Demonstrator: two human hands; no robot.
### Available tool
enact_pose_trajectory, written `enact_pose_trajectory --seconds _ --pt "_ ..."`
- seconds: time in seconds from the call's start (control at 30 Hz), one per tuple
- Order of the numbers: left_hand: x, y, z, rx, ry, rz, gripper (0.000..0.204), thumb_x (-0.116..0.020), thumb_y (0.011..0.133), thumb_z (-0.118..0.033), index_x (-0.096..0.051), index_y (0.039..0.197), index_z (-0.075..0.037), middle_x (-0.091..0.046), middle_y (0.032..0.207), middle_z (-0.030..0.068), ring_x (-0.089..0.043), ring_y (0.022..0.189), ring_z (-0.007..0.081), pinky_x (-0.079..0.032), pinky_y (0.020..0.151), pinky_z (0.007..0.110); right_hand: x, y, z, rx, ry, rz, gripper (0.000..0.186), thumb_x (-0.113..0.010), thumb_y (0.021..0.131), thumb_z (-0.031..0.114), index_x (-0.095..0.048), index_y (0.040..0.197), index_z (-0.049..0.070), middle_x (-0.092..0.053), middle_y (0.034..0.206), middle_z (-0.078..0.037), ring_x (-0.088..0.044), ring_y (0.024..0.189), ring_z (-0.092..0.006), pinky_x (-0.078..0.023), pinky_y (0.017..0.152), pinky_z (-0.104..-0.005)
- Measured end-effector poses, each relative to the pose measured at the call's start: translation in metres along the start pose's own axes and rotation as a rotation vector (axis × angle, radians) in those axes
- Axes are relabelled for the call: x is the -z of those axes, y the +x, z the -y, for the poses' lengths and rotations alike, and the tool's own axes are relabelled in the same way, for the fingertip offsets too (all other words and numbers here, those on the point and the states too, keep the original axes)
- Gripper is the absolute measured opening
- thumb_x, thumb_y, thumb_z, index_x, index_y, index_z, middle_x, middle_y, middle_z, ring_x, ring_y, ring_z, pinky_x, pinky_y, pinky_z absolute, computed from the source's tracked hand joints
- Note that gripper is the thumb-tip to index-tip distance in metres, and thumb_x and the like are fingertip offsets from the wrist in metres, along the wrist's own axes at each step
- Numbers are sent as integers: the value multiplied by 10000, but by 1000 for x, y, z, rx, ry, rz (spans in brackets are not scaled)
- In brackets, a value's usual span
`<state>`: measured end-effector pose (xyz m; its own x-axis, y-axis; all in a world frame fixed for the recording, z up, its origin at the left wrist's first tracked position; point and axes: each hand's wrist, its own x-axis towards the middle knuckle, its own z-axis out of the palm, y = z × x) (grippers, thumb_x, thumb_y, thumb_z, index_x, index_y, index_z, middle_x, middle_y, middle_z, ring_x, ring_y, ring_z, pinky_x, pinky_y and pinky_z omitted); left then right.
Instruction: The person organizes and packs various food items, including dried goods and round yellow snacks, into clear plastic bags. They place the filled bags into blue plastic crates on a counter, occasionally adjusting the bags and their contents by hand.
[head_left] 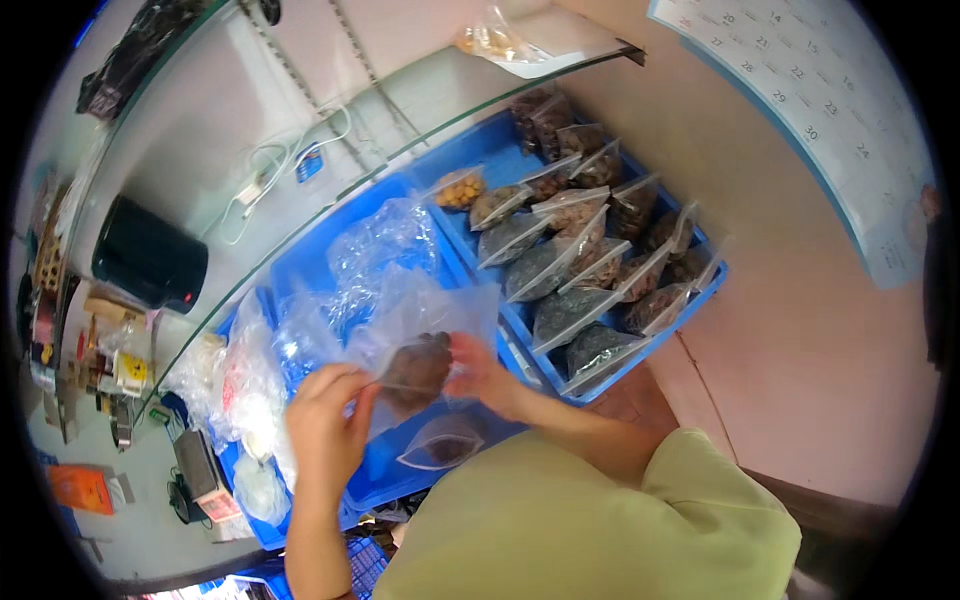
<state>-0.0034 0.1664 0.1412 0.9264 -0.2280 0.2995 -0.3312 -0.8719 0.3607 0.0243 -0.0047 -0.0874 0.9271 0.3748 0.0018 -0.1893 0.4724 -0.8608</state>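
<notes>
Your left hand (325,410) pinches the near edge of a clear bag (425,335); your right hand (480,370) grips its other side. The bag, with a dark brown lump at its bottom, hangs over the blue tray (300,265). It looks soft, slippery and bottom-heavy, so hold it by the rim. Filled bags (580,270) stand in the right tray (480,145).

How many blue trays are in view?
3: right tray holding filled bags, middle tray with clear bags, and a left tray, mostly covered. More may be hidden.
</notes>
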Motion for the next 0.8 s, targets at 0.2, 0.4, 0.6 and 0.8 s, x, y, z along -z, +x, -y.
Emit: enact_pose_trajectory --seconds 0.2,0.4,0.6,0.8 --pt "53 -12 -7 229 -217 -137 74 -685 813 34 -688 886 18 -678 943 80 -606 708 137 -456 593 228 -45 20 38 -317 433 536 679 -687 852 39 -388 1460 85 -506 1405 -62 -469 1293 -198 -370 1099 -388" --pt "53 -46 44 679 -445 -333 186 -562 918 -140 -685 941 -1 -682 966 75 -613 732 126 -452 597 247 -44 19 25 -381 516 463 628 -659 880 51 -399 1452 51 -509 1414 -91 -540 1246 -272 -435 1067 -479" --pt "-41 -109 75 621 422 11 166 -583 835 -74 -686 964 -72 -684 914 163 -663 839 404 -520 728 482 -38 33 49 -214 784 660 692 -730 867 237 -402 1461 100 -463 1466 -67 -442 1360 -279 -332 1137 -531" --pt "-57 -87 28 532 586 97 213 -581 795 -40 -697 968 -85 -703 964 139 -693 750 340 -559 641 437 -73 39 23 -346 1001 577 653 -771 831 251 -477 1403 141 -528 1382 -37 -505 1265 -243 -347 1093 -483"
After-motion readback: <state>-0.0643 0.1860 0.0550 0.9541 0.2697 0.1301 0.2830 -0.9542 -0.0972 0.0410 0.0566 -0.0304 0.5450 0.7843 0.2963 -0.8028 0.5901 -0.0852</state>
